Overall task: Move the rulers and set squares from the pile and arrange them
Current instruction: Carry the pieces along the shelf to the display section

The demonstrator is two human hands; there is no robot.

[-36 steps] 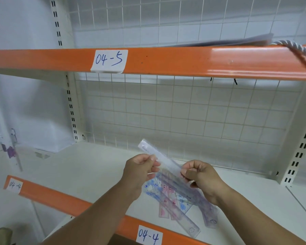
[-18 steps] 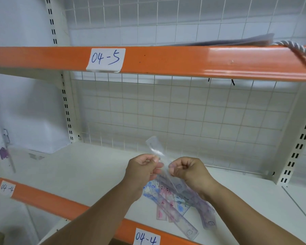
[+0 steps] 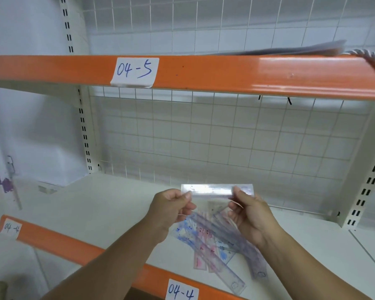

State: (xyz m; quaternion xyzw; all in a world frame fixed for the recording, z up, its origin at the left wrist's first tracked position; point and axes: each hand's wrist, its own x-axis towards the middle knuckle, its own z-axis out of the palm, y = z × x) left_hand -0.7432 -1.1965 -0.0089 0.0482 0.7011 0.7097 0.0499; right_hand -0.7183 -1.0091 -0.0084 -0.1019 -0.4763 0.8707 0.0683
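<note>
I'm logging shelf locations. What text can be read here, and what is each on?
"04-5": upper label on the upper orange beam.
"04-4": lower label on the lower orange beam.
The left label, same beam: blurred, probably "04-4".
Print on the held ruler and the pile: too blurred to read.

You hold ruler (image 3: 212,189) ×1. Pile (image 3: 221,241) ×1, overlapping pieces uncountable. Orange beams (image 3: 247,72) ×2. Labels (image 3: 134,72) ×3.
</note>
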